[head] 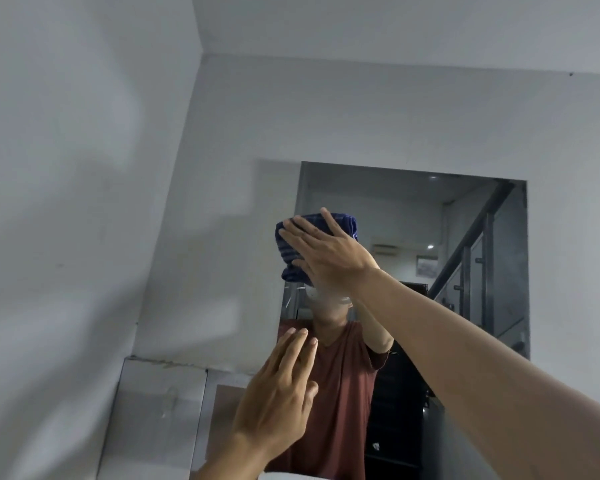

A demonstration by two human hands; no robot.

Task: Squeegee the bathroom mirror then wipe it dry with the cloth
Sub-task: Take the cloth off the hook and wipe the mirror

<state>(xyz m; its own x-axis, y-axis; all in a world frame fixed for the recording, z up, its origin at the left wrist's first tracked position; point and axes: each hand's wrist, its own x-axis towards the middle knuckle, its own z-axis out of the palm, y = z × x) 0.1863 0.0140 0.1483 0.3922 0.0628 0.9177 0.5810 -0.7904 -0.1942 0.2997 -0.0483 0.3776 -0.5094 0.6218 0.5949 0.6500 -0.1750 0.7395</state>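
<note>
The mirror point(406, 209) is a frameless rectangle on the white wall, right of centre. A folded blue striped cloth point(293, 233) lies flat against its upper left part. My right hand point(329, 254) presses the cloth to the glass with fingers spread over it, arm reaching in from the lower right. My left hand point(281, 393) holds nothing; its fingertips rest on the mirror's lower left edge, fingers straight. No squeegee is in view. The glass reflects a person in a dark red shirt and a staircase.
White walls meet in a corner point(174, 237) left of the mirror. Grey wall tiles point(160, 410) begin below and to the left. A white rim shows at the bottom edge point(278, 476).
</note>
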